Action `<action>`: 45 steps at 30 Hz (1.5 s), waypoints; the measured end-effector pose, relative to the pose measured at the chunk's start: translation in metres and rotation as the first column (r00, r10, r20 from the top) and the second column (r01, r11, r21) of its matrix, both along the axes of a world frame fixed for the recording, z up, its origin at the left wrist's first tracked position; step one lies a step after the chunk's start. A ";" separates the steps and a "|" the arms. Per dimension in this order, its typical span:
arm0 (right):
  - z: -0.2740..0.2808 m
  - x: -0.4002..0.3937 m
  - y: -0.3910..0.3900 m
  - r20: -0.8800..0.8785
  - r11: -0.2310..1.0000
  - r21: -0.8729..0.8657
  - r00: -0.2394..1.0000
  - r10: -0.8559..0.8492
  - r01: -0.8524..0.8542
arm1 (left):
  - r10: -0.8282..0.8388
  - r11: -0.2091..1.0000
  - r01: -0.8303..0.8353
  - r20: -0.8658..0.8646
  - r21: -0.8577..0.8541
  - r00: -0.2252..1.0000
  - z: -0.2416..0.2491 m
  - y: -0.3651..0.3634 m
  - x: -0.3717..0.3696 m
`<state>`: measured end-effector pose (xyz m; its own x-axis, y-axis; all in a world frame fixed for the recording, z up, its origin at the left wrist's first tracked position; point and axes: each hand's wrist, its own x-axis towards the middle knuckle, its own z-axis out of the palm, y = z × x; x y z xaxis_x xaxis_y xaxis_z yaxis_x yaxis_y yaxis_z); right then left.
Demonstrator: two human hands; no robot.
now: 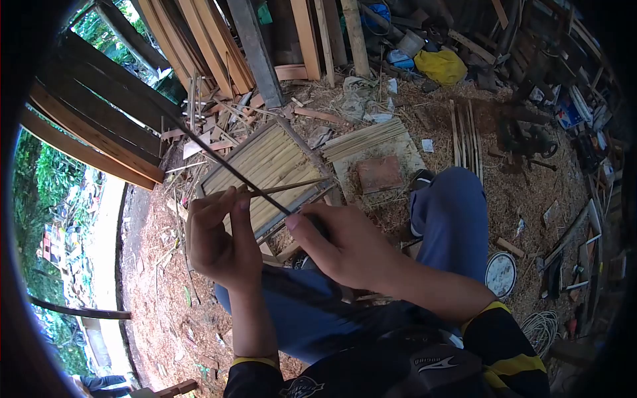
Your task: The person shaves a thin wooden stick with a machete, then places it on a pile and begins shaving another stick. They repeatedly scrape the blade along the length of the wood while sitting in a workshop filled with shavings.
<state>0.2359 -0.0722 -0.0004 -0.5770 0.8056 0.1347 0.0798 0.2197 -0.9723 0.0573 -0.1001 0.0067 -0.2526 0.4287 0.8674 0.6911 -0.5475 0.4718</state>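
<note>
My left hand [224,247] is raised in front of my lap, its thumb and fingers pinching a thin wooden stick [295,186] that points to the right. My right hand [348,247] is closed round the dark handle of a long blade [215,156], seen nearly edge-on. The blade slants up and left, crossing the stick close by my left fingertips. Below them on the ground lies a framed panel of pale slats [265,159]. A bundle of thin sticks [371,138] rests on a flat board beside a reddish-brown block [380,174].
Wood shavings cover the ground around my bent legs [451,219]. Long planks [215,46] lean at the back left. A yellow bag [441,66] lies among scraps behind. To my right are a round white lid [500,274] and coiled strips [541,331].
</note>
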 end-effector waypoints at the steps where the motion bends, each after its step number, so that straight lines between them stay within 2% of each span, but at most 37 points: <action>1: 0.004 0.002 -0.003 -0.002 1.000 -0.012 1.000 0.009 -0.009 | -0.002 1.000 0.002 -0.023 0.006 1.000 0.000 -0.001 -0.002; 5: -0.014 -0.002 0.002 0.062 1.000 0.017 0.998 -0.022 0.021 | -0.042 0.999 0.041 0.027 0.016 0.999 -0.005 -0.007 0.000; 7: -0.008 -0.002 -0.003 0.023 0.998 0.056 1.000 -0.020 0.019 | -0.043 0.999 0.042 0.042 0.033 0.998 -0.008 -0.007 -0.003; 10: -0.008 -0.001 -0.005 -0.016 0.997 0.073 1.000 -0.007 0.008 | -0.012 1.000 0.008 -0.133 -0.029 0.991 -0.005 -0.016 -0.006; 14: -0.021 -0.004 0.002 0.063 0.999 0.002 0.997 -0.043 0.043 | -0.066 0.998 0.065 -0.022 -0.007 0.998 -0.008 -0.015 -0.002; 16: -0.011 -0.001 -0.002 0.027 0.999 0.041 1.000 -0.014 0.013 | -0.096 0.995 0.096 0.016 0.000 0.995 -0.009 -0.014 -0.002; 20: -0.019 0.003 0.000 0.069 0.999 0.049 0.997 -0.027 0.024 | -0.096 0.995 0.096 0.002 -0.014 0.995 -0.010 -0.016 0.005; 23: -0.033 0.002 0.009 0.147 0.998 -0.028 0.988 -0.050 0.055 | -0.124 0.992 0.124 0.021 0.001 0.992 -0.010 -0.014 0.007; 26: -0.022 0.009 0.001 0.045 0.999 0.051 0.999 0.011 -0.013 | -0.135 0.991 0.135 0.033 0.003 0.990 -0.015 -0.014 0.007; 29: -0.043 0.006 0.004 0.086 0.998 0.008 0.995 -0.060 0.059 | -0.091 0.996 0.090 -0.017 -0.022 0.996 -0.016 -0.016 0.005; 32: -0.047 0.009 0.011 0.151 0.999 -0.050 0.988 -0.015 0.023 | -0.073 0.997 0.073 -0.022 -0.011 0.997 -0.015 -0.012 0.005; 35: -0.020 0.017 0.000 0.085 0.999 0.038 0.996 -0.018 0.015 | -0.102 0.995 0.102 -0.015 0.001 0.995 -0.018 -0.015 0.005; 38: -0.063 0.011 0.015 0.178 0.996 -0.026 0.981 -0.081 0.087 | -0.123 0.992 0.123 -0.023 0.005 0.992 -0.016 -0.013 0.009; 41: -0.073 0.015 0.025 0.216 0.992 -0.085 0.973 -0.076 0.096 | -0.125 0.992 0.125 -0.026 -0.005 0.992 -0.015 -0.012 0.004; 44: -0.050 0.020 0.010 0.103 1.000 0.004 0.994 0.022 -0.022 | -0.113 0.994 0.113 -0.006 0.006 0.994 -0.017 -0.013 0.006; 45: -0.060 0.017 0.011 0.113 0.999 -0.034 0.993 -0.016 0.020 | -0.107 0.994 0.107 -0.015 -0.006 0.994 -0.017 -0.013 0.005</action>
